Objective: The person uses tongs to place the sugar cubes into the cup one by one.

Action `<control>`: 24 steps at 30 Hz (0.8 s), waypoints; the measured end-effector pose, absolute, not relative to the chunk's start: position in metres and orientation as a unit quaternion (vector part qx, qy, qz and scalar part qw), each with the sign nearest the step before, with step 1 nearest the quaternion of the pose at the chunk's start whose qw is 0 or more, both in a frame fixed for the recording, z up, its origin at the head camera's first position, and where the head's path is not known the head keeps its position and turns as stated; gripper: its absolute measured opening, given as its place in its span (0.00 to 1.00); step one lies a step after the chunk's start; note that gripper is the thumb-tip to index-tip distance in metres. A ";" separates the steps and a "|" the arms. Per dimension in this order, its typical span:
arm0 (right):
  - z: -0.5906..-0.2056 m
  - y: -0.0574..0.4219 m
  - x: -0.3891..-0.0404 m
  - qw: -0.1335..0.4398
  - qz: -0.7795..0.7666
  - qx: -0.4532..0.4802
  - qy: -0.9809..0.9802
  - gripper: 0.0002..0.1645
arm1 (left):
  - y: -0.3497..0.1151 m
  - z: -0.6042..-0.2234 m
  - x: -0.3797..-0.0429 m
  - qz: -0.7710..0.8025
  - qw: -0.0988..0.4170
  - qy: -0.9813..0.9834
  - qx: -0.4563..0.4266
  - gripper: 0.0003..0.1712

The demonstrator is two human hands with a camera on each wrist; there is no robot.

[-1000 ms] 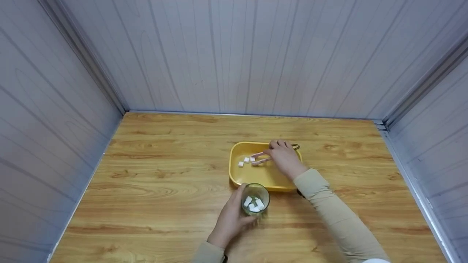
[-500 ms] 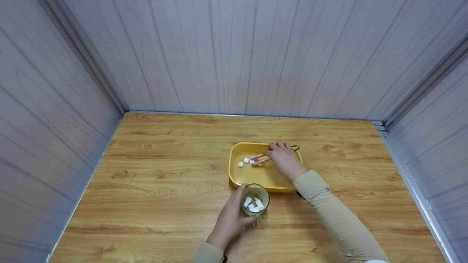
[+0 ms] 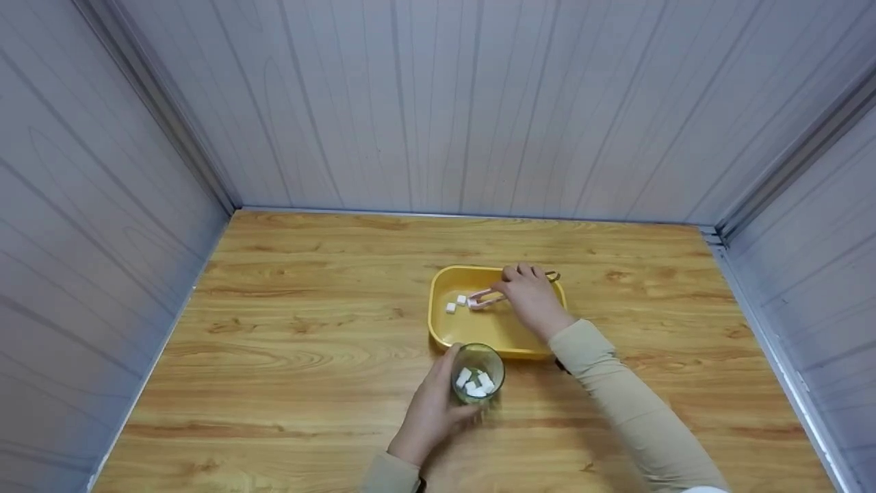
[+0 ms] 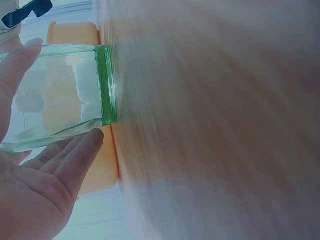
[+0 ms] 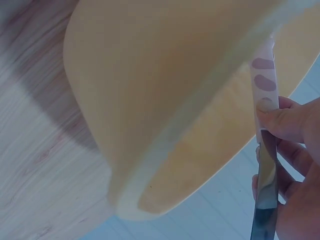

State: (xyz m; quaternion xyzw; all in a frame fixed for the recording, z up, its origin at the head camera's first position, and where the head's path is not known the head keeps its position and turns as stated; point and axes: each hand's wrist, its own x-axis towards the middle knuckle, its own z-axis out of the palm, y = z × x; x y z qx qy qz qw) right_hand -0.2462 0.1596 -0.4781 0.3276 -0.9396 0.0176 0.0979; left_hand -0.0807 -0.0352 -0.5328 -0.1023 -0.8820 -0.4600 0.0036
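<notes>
My left hand holds a clear green-tinted glass, thumb on one side and fingers on the other. Several white cubes lie at the bottom of the glass, whose base is at the tabletop. Over the yellow tray, my right hand pinches a pair of tongs with pink patterned arms and a metal bend at the back. The tong tips are close around one white cube in the tray. Two more white cubes lie just left of the tips.
The tray stands on a wood-grain table, directly behind the glass. Pale panelled walls enclose the table at the back and on both sides. The right forearm, in a beige sleeve, crosses the tray's front right corner.
The tong tips have come together around the right-hand cube in the tray and shifted very slightly left. The left hand and the glass have stayed in place.
</notes>
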 end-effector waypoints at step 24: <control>-0.473 0.156 -0.244 0.074 0.024 0.329 -0.941 0.17 | -0.035 -0.534 -0.079 -0.457 0.014 -0.883 -0.107 0.59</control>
